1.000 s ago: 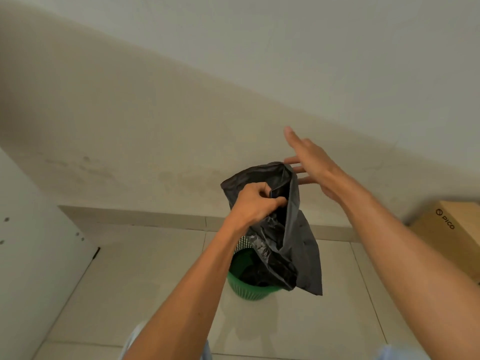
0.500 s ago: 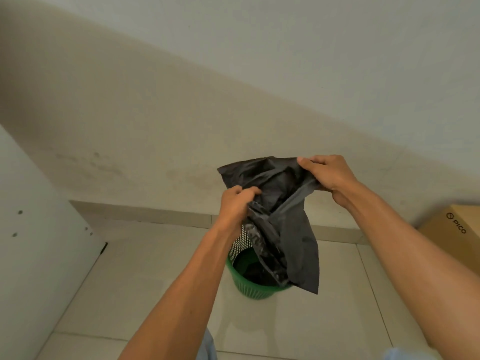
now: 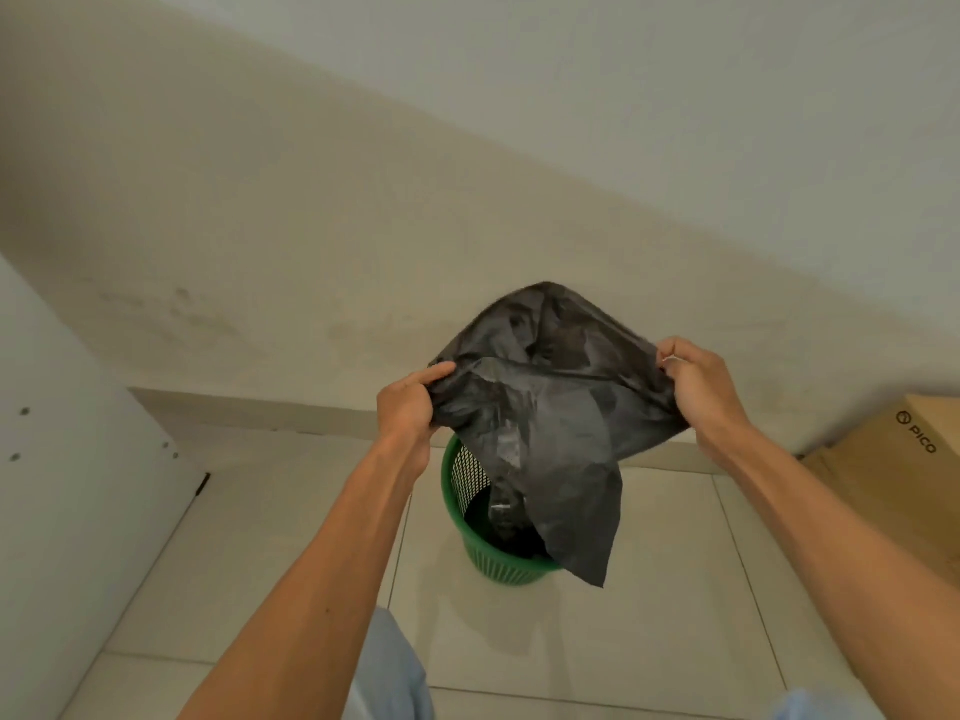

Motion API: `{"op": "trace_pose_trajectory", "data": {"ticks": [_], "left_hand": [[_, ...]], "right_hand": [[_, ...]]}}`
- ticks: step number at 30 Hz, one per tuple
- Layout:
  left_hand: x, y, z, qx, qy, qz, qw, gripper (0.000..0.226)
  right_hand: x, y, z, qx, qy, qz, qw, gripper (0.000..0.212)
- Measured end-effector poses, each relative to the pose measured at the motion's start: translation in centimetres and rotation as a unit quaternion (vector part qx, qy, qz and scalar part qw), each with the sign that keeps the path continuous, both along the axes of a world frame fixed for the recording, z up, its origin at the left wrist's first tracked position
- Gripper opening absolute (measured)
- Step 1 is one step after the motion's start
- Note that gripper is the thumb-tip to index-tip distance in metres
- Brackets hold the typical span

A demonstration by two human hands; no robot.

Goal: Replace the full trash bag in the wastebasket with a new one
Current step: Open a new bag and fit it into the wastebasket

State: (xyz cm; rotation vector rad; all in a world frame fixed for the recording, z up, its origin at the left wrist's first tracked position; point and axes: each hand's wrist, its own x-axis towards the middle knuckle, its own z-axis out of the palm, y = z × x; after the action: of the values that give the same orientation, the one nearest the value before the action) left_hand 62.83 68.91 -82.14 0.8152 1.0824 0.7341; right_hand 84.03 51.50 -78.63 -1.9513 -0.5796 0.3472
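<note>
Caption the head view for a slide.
Left hand and right hand spread a black trash bag open above the green wastebasket.

Bag [image 3: 550, 407] above wastebasket [image 3: 498, 566].

Your left hand [image 3: 410, 407] and right hand [image 3: 698, 387] gripped thin black plastic trash bag [image 3: 550, 423]: film crinkled, faintly glossy, slightly see-through where stretched. Wastebasket [image 3: 470, 532] was green plastic, perforated mesh wall, smooth rim. Floor tiles [image 3: 665, 615] looked smooth, low sheen. Cardboard box [image 3: 893, 470] was matt brown. Wall [image 3: 311, 200] was matt, stained.
</note>
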Motion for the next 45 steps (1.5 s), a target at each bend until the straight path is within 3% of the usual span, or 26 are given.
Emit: {"op": "trace_pose_trajectory", "data": {"ticks": [2,3,5,7,10,13,14,16,18,20,23,25,27,29,31,33,34,37,39,42,45], "left_hand": [[-0.2,0.1,0.0,0.012,0.026,0.015,0.999,0.038],[-0.4,0.1,0.0,0.026,0.053,0.016,0.998,0.038],[-0.8,0.1,-0.5,0.066,0.115,0.003,0.991,0.028],[-1.1,-0.1,-0.6,0.099,0.165,-0.026,0.981,0.033],[-1.6,-0.4,-0.6,0.214,0.279,-0.071,0.934,0.051],[-2.0,-0.8,-0.3,0.309,0.346,-0.121,0.877,0.036],[-2.0,-0.9,-0.2,0.320,0.352,-0.141,0.869,0.034],[-2.0,-1.1,0.0,0.315,0.343,-0.176,0.867,0.036],[-1.8,-1.4,0.2,0.308,0.331,-0.206,0.868,0.040],[-1.8,-1.6,0.3,0.315,0.323,-0.229,0.863,0.042],[-2.2,-2.0,0.3,0.330,0.346,-0.263,0.838,0.039],[-2.3,-2.1,0.0,0.333,0.422,-0.294,0.790,0.042],[-2.1,-2.3,-0.2,0.412,0.485,-0.294,0.713,0.049],[-1.4,-2.4,-0.3,0.546,0.442,-0.263,0.662,0.053],[-0.2,-2.5,-0.1,0.618,0.362,-0.271,0.643,0.048],[1.1,-3.0,-0.2,0.596,0.341,-0.351,0.637,0.041],[1.7,-3.2,-0.6,0.576,0.370,-0.394,0.613,0.040],[2.6,-3.5,-3.1,0.545,0.495,-0.456,0.500,0.045],[2.6,-3.7,-4.8,0.521,0.551,-0.470,0.451,0.058],[2.3,-3.8,-6.4,0.476,0.598,-0.484,0.427,0.084],[1.9,-3.6,-7.4,0.420,0.620,-0.496,0.439,0.102]], "right_hand": [[-0.3,-0.7,-0.9,0.010,-0.027,0.028,0.999,0.024],[-0.4,-1.1,-1.4,0.002,-0.042,0.041,0.998,0.036],[-1.0,-1.8,-2.3,-0.075,-0.114,0.056,0.989,0.057],[-1.6,-2.1,-3.1,-0.160,-0.182,0.042,0.969,0.062],[-1.7,-2.1,-3.5,-0.201,-0.241,0.027,0.949,0.054],[-1.5,-1.8,-3.4,-0.296,-0.300,0.061,0.905,0.030],[-1.6,-1.7,-3.2,-0.325,-0.310,0.076,0.890,0.038],[-1.9,-1.4,-3.0,-0.339,-0.337,0.133,0.868,0.077],[-2.1,-0.7,-3.0,-0.304,-0.326,0.190,0.875,0.087],[-2.1,0.2,-3.2,-0.270,-0.272,0.245,0.891,0.071],[-2.1,1.7,-3.9,-0.303,-0.196,0.297,0.884,0.045],[-2.4,2.3,-4.4,-0.319,-0.171,0.323,0.874,0.043],[-2.8,2.5,-4.9,-0.299,-0.162,0.310,0.888,0.043],[-3.2,2.5,-5.4,-0.255,-0.170,0.277,0.911,0.039],[-3.6,2.3,-5.6,-0.222,-0.202,0.266,0.916,0.030],[-3.8,2.2,-5.8,-0.214,-0.242,0.271,0.907,0.023],[-3.9,2.2,-5.9,-0.216,-0.260,0.271,0.901,0.024],[-3.8,1.9,-6.1,-0.269,-0.309,0.264,0.874,0.042],[-3.6,1.7,-6.5,-0.325,-0.333,0.268,0.843,0.059],[-3.3,1.5,-7.5,-0.401,-0.342,0.271,0.806,0.089],[-2.8,1.4,-8.8,-0.458,-0.301,0.265,0.793,0.121]]}}
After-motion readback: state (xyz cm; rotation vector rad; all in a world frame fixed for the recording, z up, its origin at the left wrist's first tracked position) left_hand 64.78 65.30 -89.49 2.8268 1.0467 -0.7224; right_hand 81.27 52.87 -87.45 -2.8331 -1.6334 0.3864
